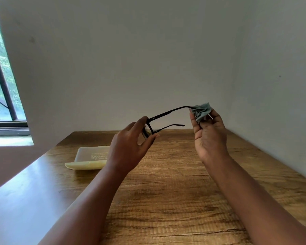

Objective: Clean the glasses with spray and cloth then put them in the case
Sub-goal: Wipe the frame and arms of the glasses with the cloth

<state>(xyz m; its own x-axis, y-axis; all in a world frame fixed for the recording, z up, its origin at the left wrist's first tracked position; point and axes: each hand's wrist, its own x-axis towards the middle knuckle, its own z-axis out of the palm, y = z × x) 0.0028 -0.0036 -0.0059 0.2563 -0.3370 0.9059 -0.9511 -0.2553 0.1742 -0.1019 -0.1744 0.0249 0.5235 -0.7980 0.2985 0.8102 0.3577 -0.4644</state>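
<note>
Above a wooden table (166, 191) by grey walls (131, 50), the left hand (129, 149) pinches the glasses (164, 121); the right hand (208, 135) grips the cloth (200, 112) around one temple tip; the open case (88, 158) lies left, near a window (2, 85)

A wooden table (166, 200) with a dark brown grain fills the lower part of the view, and its left side shines with pale reflected light. Behind it and on the right stands a plain grey-white wall (131, 59). At the far left there is a window (2, 89) with dark bars, and blurred green leaves show outside.
</note>
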